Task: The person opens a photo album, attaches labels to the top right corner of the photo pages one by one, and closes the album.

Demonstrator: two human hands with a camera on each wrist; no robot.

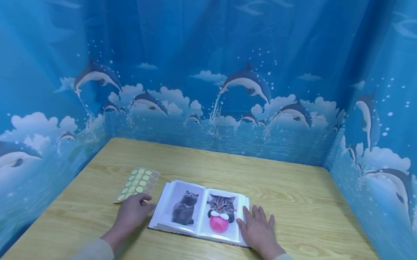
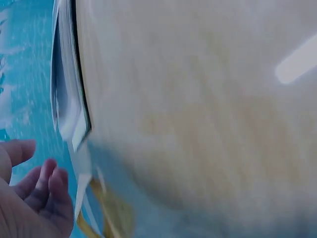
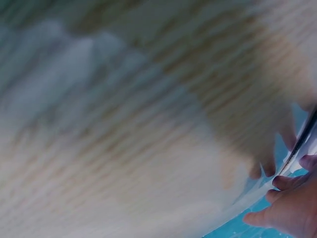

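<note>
Lying open at the near middle of the worktop (image 1: 303, 196), a photo album (image 1: 201, 211) shows a grey cat on its left page and a tabby with a pink ball on its right page. Resting flat at the album's right edge, the right hand (image 1: 258, 230), fingers straight and spread, clasping nothing, partly on the page margin and partly on the wood. Sitting at the album's left edge, the left hand (image 1: 133, 212), fingers loosely bent toward the lower corner of a sticker sheet (image 1: 137, 184) that lies just left of the album; hard to tell from the head view whether touching or pinching that corner, and in the left wrist view the fingers (image 2: 47, 186) look relaxed with nothing between them, so the grip reads as released. Too blurred in both wrist views for finer detail. Possible trouble, as a judgement: glossy sleeves and a shiny worktop, so a sideways push from the flat right hand likely to slide the whole album toward the sticker sheet rather than steady it; pages likely to spring shut if that pressure lifts; thin sheet hard to pick off the wood, prone to creasing or skating left away from the album under a fingertip.
</note>
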